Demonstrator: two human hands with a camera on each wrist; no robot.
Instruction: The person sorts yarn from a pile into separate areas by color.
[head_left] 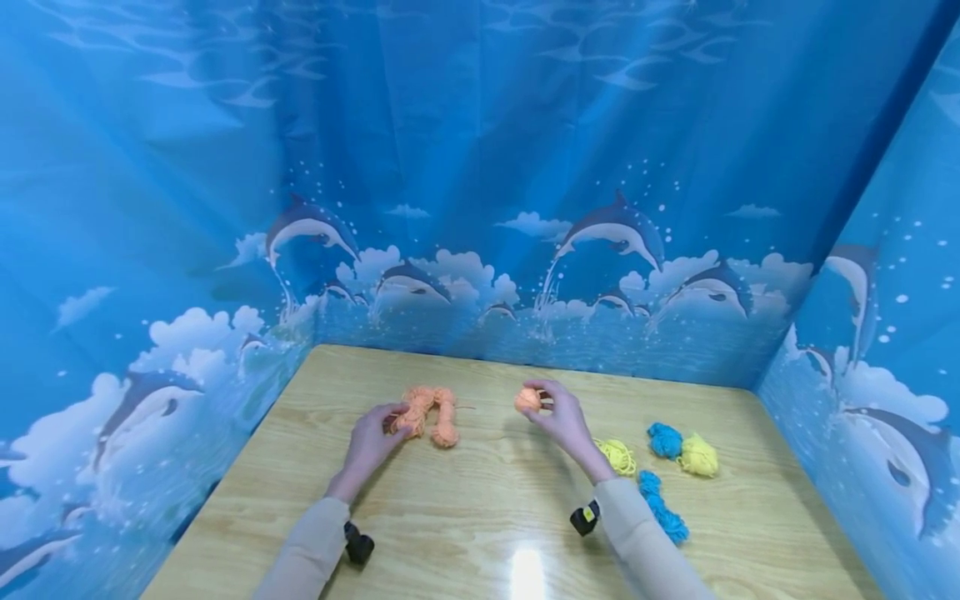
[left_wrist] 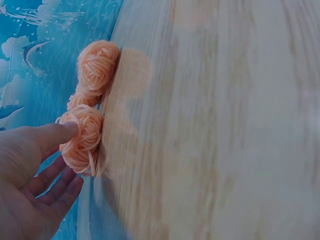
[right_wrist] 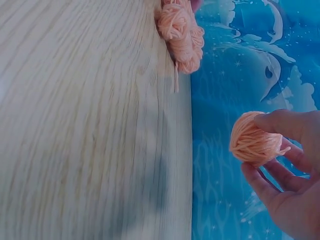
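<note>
Peach yarn skeins [head_left: 444, 417] lie in an arch shape on the left part of the table. My left hand [head_left: 372, 439] is at the near left end of this arch. In the left wrist view, its thumb lies on the nearest peach skein [left_wrist: 86, 145], with the fingers around the far side, partly hidden. To the right, my right hand [head_left: 566, 421] pinches a small peach yarn ball [right_wrist: 255, 140] between thumb and fingers. That ball appears raised off the table, apart from the arch.
Right of the right forearm lie a blue ball [head_left: 664, 440], a yellow ball [head_left: 699, 456] and a long blue skein [head_left: 662, 507]. Yellow yarn [head_left: 618, 456] sits partly behind the right wrist. A dolphin-print curtain [head_left: 480, 167] stands behind the wooden table [head_left: 465, 517].
</note>
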